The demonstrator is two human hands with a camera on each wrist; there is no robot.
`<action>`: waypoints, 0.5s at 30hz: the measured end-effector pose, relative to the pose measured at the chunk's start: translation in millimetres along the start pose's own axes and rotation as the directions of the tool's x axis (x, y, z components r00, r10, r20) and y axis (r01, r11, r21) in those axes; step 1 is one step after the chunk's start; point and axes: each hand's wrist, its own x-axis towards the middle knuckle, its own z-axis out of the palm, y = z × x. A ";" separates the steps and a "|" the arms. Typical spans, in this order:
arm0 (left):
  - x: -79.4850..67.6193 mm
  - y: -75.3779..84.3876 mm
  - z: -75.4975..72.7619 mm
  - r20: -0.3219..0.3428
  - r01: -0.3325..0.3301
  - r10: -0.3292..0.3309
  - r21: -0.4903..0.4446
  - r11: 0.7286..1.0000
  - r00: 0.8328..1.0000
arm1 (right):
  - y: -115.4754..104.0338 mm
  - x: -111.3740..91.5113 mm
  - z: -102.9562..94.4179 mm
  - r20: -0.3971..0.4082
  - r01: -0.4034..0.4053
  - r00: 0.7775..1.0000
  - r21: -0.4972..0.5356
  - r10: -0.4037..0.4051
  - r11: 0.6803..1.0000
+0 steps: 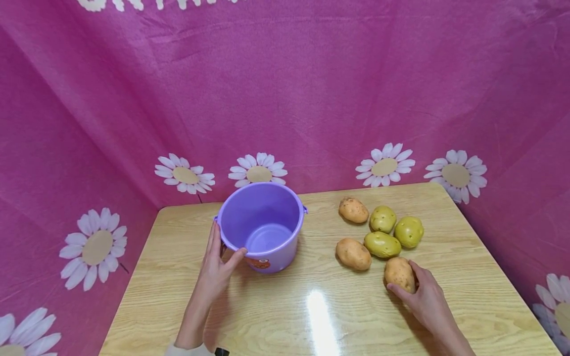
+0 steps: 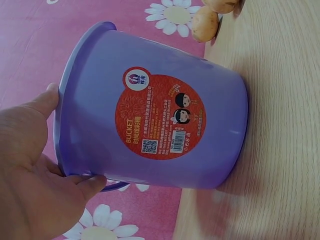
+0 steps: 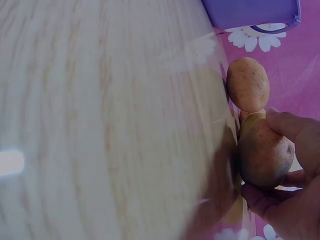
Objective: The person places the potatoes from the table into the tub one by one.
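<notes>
A purple plastic bucket (image 1: pixel 285 252) stands upright on the table, and its inside shows bare. My left hand (image 1: pixel 215 269) grips its rim at the near left, thumb over the front edge and fingers along the left side. In the left wrist view a round red label (image 2: pixel 160 117) shows on the bucket's wall. At the right, my right hand (image 1: pixel 427 299) holds a tan potato (image 1: pixel 400 275) between thumb and fingers, low over the table. Behind it lie two more tan potatoes, one nearer (image 1: pixel 353 254) and one farther (image 1: pixel 354 210).
Three yellow-green potatoes lie grouped beside the tan ones: a long one (image 1: pixel 382 245), a round one (image 1: pixel 409 232) and another (image 1: pixel 383 219). The wooden table (image 1: pixel 276 306) meets a magenta cloth (image 1: pixel 311 99) with white daisies at its back and sides.
</notes>
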 end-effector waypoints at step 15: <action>0.8 -1.9 -0.5 0.005 0.009 -0.009 -0.011 1.000 1.000 | -13.5 9.4 -23.1 0.009 0.005 1.000 -0.007 -0.005 1.000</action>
